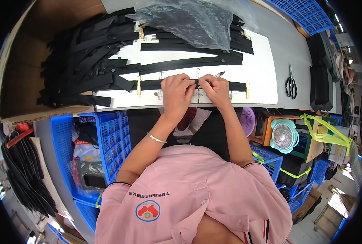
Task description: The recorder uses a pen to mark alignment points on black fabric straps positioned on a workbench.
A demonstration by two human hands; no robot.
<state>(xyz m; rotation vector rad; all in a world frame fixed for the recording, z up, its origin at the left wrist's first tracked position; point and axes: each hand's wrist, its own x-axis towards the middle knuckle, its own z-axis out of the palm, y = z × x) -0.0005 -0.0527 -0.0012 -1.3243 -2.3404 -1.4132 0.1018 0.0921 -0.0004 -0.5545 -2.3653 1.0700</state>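
Black strap (189,84) at table edge (266,102) w/ both hands (197,90).

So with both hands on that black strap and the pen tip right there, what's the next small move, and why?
Probably bring the pen tip down to mark the black strap. The left hand pins the strap flat on the white board, and the right hand holds the pen angled just above it, between the small clips. That is a judgement only.
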